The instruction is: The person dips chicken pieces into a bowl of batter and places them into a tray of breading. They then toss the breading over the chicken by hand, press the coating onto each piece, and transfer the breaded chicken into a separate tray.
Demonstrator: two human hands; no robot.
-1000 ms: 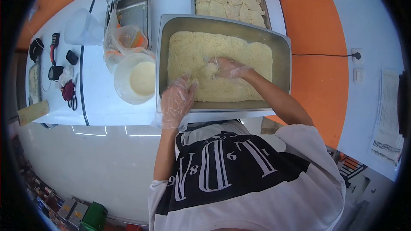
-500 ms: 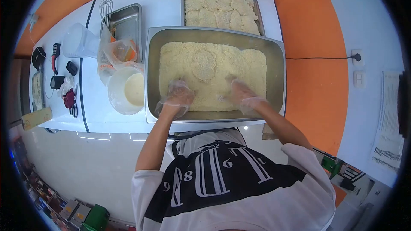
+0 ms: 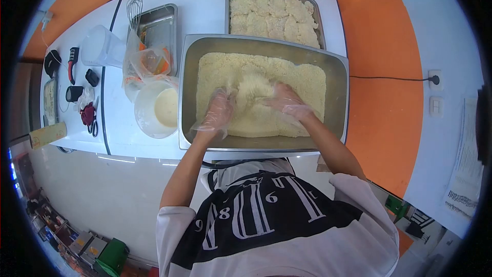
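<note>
A deep steel pan (image 3: 338, 92) holds a bed of pale yellow breadcrumbs (image 3: 302, 79). In its middle lies a crumb-covered piece (image 3: 254, 86), blurred by loose crumbs moving over it; what is under the coating is hidden. My left hand (image 3: 219, 110), in a clear plastic glove, is in the crumbs just left of the piece, fingers pointing forward and somewhat smeared. From the right, my gloved right hand (image 3: 288, 101) reaches toward the same piece, thumb apart from the fingers. Both hands look open, with no piece gripped in either.
Behind the pan, a tray (image 3: 322, 28) carries several coated pieces. Left of it stand a white tub (image 3: 146, 115) of pale batter, a plastic bag (image 3: 148, 64), a steel tray (image 3: 171, 31) with a whisk (image 3: 135, 13), and a clear jug (image 3: 102, 46). Scissors (image 3: 93, 128) lie farther left.
Both hands have moved forward and inward, from the near part of the crumbs to either side of the middle piece. Crumbs now blur over that piece. The view has shifted slightly.
</note>
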